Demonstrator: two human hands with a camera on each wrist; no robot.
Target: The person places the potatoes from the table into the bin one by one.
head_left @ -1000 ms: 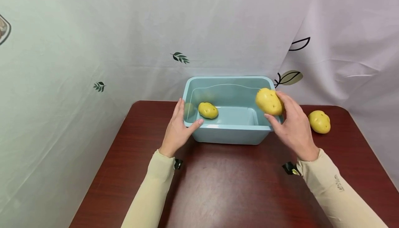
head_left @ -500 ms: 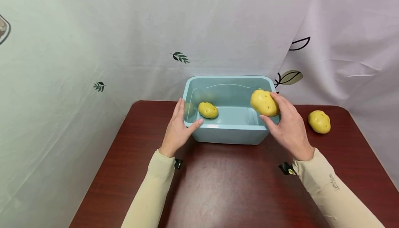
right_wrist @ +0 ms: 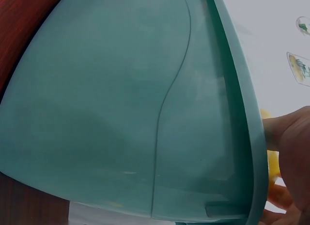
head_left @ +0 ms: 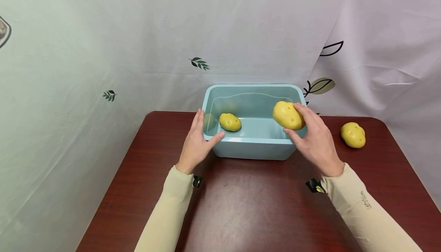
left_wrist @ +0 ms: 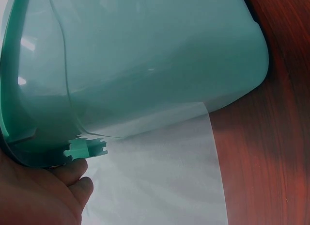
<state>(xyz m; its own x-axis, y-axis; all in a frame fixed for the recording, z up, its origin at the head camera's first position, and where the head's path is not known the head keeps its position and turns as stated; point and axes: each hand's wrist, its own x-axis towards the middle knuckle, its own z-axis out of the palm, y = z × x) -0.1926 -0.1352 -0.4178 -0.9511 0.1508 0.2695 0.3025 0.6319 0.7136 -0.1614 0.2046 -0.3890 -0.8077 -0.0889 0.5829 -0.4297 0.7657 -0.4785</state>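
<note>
A yellow potato (head_left: 288, 115) is held by my right hand (head_left: 318, 143) between thumb and fingers, over the right part of a light blue plastic bin (head_left: 255, 149). My left hand (head_left: 196, 144) rests at the bin's front left corner, its fingers fairly straight along the left side and its thumb at the front rim. In the left wrist view, fingertips (left_wrist: 77, 169) touch the bin under its rim. Another potato (head_left: 230, 122) lies inside the bin at the left. In the right wrist view, the bin's wall (right_wrist: 106, 113) hides most of the held potato (right_wrist: 273, 164).
A further potato (head_left: 353, 135) lies on the dark red wooden table (head_left: 237, 202), to the right of the bin. Right behind the bin hangs a pale cloth (head_left: 255, 33) printed with leaves, and more cloth closes off both sides.
My right hand has moved left with the potato, from the bin's right rim further over its inside, and slightly lower. The left hand and the bin have stayed put.
</note>
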